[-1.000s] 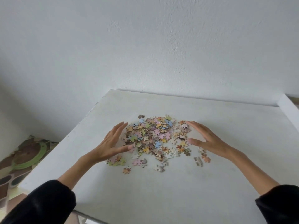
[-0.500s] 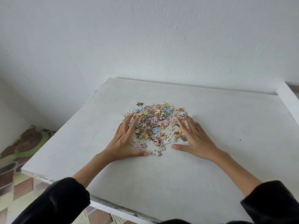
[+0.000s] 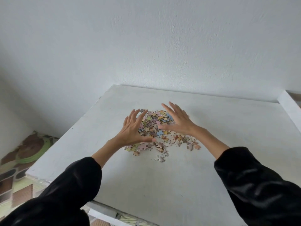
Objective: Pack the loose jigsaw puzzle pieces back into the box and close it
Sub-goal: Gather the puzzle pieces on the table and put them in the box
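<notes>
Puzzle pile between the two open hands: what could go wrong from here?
1. The left hand and right hand are open, fingers spread, flanking the puzzle pile; a scoop would probably miss the stray pieces lying nearer the person, apart from the heap.
2. No box is in view, so a carried handful may shed pieces on the way.
3. The table ends on the left above a patterned floor; pieces swept that way could fall.

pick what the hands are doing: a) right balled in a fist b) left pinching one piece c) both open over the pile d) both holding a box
c: the left hand and right hand both have fingers spread over the puzzle pieces, gripping nothing.
</notes>
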`<move>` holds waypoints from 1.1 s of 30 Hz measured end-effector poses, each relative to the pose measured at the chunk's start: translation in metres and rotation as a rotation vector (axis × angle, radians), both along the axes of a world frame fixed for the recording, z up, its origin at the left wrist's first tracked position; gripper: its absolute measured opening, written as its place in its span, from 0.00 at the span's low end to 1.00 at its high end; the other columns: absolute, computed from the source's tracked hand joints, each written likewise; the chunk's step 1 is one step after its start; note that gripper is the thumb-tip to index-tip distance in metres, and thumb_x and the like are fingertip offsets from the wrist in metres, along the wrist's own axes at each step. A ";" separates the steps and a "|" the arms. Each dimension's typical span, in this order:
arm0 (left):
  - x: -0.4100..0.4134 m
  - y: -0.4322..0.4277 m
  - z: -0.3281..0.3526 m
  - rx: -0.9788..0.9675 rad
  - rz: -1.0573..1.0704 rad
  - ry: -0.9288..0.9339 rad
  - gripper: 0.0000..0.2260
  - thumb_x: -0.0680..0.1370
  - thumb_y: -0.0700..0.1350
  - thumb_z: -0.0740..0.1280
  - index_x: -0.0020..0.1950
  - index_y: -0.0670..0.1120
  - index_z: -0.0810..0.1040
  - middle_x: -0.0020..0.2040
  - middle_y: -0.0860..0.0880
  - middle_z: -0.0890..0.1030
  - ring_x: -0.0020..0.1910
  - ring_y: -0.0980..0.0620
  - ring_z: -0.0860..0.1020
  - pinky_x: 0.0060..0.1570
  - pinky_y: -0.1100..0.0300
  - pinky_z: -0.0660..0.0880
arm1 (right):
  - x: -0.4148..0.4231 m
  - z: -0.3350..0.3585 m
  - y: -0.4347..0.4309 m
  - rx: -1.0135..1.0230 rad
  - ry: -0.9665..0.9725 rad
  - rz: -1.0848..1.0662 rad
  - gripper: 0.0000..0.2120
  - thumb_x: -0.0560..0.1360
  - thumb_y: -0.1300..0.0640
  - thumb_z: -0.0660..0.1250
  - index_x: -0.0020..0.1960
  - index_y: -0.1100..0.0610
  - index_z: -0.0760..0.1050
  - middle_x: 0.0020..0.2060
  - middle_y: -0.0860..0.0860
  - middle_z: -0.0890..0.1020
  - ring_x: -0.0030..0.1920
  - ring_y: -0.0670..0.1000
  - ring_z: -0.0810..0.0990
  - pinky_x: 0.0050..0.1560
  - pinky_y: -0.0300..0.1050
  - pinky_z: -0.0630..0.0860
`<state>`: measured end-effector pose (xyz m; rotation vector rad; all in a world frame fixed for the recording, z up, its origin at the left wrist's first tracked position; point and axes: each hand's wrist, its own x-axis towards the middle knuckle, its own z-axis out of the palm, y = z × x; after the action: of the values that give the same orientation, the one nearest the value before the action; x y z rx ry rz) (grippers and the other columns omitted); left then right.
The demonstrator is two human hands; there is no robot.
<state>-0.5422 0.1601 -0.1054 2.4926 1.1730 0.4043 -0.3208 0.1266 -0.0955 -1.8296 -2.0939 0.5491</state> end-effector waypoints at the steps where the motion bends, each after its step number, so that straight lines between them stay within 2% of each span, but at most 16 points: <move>1: 0.002 0.001 -0.002 -0.027 0.003 0.039 0.58 0.52 0.82 0.53 0.75 0.56 0.43 0.77 0.45 0.45 0.75 0.44 0.41 0.71 0.40 0.43 | -0.003 -0.001 0.008 -0.036 -0.035 0.021 0.62 0.45 0.14 0.42 0.74 0.41 0.38 0.75 0.52 0.39 0.75 0.57 0.39 0.72 0.65 0.44; 3: 0.005 0.003 -0.006 -0.055 0.021 0.084 0.60 0.50 0.83 0.53 0.75 0.56 0.40 0.77 0.45 0.44 0.75 0.45 0.40 0.71 0.42 0.41 | -0.008 -0.004 0.020 -0.105 -0.106 0.066 0.66 0.41 0.14 0.42 0.73 0.42 0.36 0.75 0.53 0.38 0.75 0.59 0.38 0.72 0.66 0.44; 6: 0.005 0.006 -0.009 -0.028 0.038 0.101 0.60 0.51 0.82 0.52 0.75 0.54 0.40 0.77 0.46 0.49 0.76 0.45 0.46 0.72 0.44 0.43 | -0.008 -0.009 0.030 -0.140 -0.190 0.125 0.67 0.39 0.14 0.41 0.73 0.42 0.35 0.75 0.53 0.40 0.75 0.58 0.40 0.72 0.62 0.42; 8: 0.004 0.006 -0.010 0.029 0.052 0.106 0.58 0.53 0.82 0.51 0.76 0.52 0.42 0.75 0.47 0.55 0.75 0.47 0.52 0.72 0.47 0.48 | -0.005 -0.012 0.030 -0.095 -0.217 0.137 0.66 0.41 0.14 0.39 0.74 0.44 0.38 0.76 0.52 0.45 0.75 0.56 0.45 0.72 0.59 0.44; 11: 0.003 0.005 -0.011 0.088 0.088 0.060 0.51 0.59 0.77 0.55 0.75 0.53 0.46 0.71 0.51 0.63 0.69 0.50 0.61 0.68 0.52 0.55 | -0.002 -0.016 0.027 0.032 -0.227 0.135 0.62 0.47 0.15 0.37 0.75 0.47 0.47 0.73 0.51 0.57 0.72 0.54 0.55 0.71 0.57 0.54; 14: 0.001 0.009 -0.014 0.122 0.064 -0.024 0.41 0.65 0.72 0.58 0.74 0.56 0.53 0.62 0.53 0.71 0.60 0.52 0.68 0.57 0.57 0.63 | -0.002 -0.019 0.026 0.107 -0.162 0.109 0.54 0.53 0.18 0.41 0.73 0.44 0.55 0.65 0.49 0.65 0.63 0.50 0.63 0.64 0.51 0.63; 16: 0.000 0.010 -0.016 0.149 0.021 -0.094 0.33 0.69 0.69 0.58 0.71 0.56 0.63 0.55 0.52 0.76 0.52 0.52 0.74 0.48 0.60 0.68 | -0.003 -0.018 0.025 0.138 -0.119 0.107 0.46 0.58 0.22 0.48 0.71 0.42 0.61 0.60 0.49 0.69 0.57 0.48 0.64 0.58 0.47 0.65; 17: 0.000 0.010 -0.016 0.159 0.004 -0.121 0.29 0.70 0.67 0.57 0.68 0.56 0.68 0.52 0.52 0.77 0.47 0.52 0.76 0.43 0.61 0.71 | -0.004 -0.018 0.025 0.161 -0.089 0.109 0.40 0.61 0.25 0.54 0.69 0.43 0.64 0.57 0.49 0.70 0.55 0.47 0.64 0.55 0.44 0.65; 19: 0.000 0.008 -0.015 0.178 -0.024 -0.160 0.21 0.72 0.63 0.59 0.61 0.57 0.74 0.47 0.53 0.77 0.39 0.54 0.76 0.35 0.64 0.72 | -0.005 -0.018 0.026 0.213 -0.012 0.118 0.26 0.69 0.39 0.66 0.64 0.46 0.71 0.52 0.50 0.74 0.50 0.46 0.67 0.48 0.39 0.64; 21: 0.000 0.006 -0.013 0.172 -0.046 -0.187 0.16 0.73 0.59 0.61 0.57 0.58 0.76 0.45 0.55 0.76 0.35 0.55 0.74 0.31 0.65 0.71 | -0.005 -0.020 0.029 0.239 0.052 0.112 0.18 0.70 0.51 0.70 0.60 0.49 0.76 0.48 0.51 0.78 0.43 0.46 0.72 0.39 0.33 0.65; 23: -0.001 0.005 -0.011 0.137 -0.059 -0.228 0.13 0.73 0.57 0.63 0.56 0.58 0.77 0.45 0.56 0.75 0.35 0.54 0.75 0.32 0.61 0.74 | -0.006 -0.020 0.030 0.263 0.119 0.104 0.14 0.70 0.54 0.71 0.56 0.50 0.78 0.45 0.51 0.81 0.35 0.46 0.75 0.33 0.32 0.68; 25: -0.001 0.004 -0.009 0.109 -0.077 -0.275 0.12 0.74 0.56 0.64 0.57 0.59 0.76 0.45 0.56 0.75 0.36 0.53 0.76 0.35 0.58 0.75 | -0.006 -0.016 0.033 0.262 0.219 0.091 0.11 0.71 0.52 0.70 0.53 0.50 0.80 0.47 0.51 0.84 0.41 0.48 0.81 0.42 0.38 0.77; 27: -0.001 0.002 -0.007 0.115 -0.103 -0.299 0.12 0.74 0.54 0.64 0.57 0.59 0.76 0.45 0.56 0.75 0.36 0.53 0.76 0.35 0.57 0.75 | -0.002 -0.010 0.034 0.241 0.296 0.079 0.11 0.71 0.53 0.71 0.52 0.53 0.81 0.50 0.51 0.84 0.49 0.48 0.81 0.53 0.40 0.76; 28: 0.000 0.000 -0.005 0.126 -0.117 -0.296 0.11 0.74 0.54 0.64 0.56 0.60 0.77 0.44 0.55 0.75 0.35 0.52 0.76 0.35 0.56 0.76 | 0.000 -0.007 0.034 0.229 0.328 0.071 0.11 0.71 0.54 0.71 0.52 0.54 0.81 0.51 0.52 0.83 0.51 0.47 0.81 0.56 0.39 0.74; 31: 0.006 -0.001 -0.001 0.142 -0.143 -0.298 0.10 0.74 0.53 0.65 0.54 0.59 0.78 0.44 0.54 0.75 0.34 0.53 0.75 0.33 0.55 0.75 | 0.007 0.006 0.031 0.234 0.423 0.043 0.11 0.71 0.57 0.71 0.52 0.56 0.81 0.51 0.52 0.83 0.52 0.43 0.80 0.58 0.33 0.72; 33: 0.013 -0.002 0.004 0.146 -0.148 -0.326 0.10 0.74 0.53 0.65 0.54 0.59 0.78 0.44 0.54 0.75 0.34 0.51 0.75 0.33 0.53 0.76 | 0.015 0.017 0.027 0.257 0.477 0.033 0.09 0.71 0.57 0.71 0.51 0.55 0.81 0.49 0.49 0.84 0.50 0.40 0.80 0.55 0.31 0.73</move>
<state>-0.5291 0.1583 -0.1016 2.4892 0.8521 0.8446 -0.3056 0.1535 -0.0788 -1.3639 -1.7780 0.6197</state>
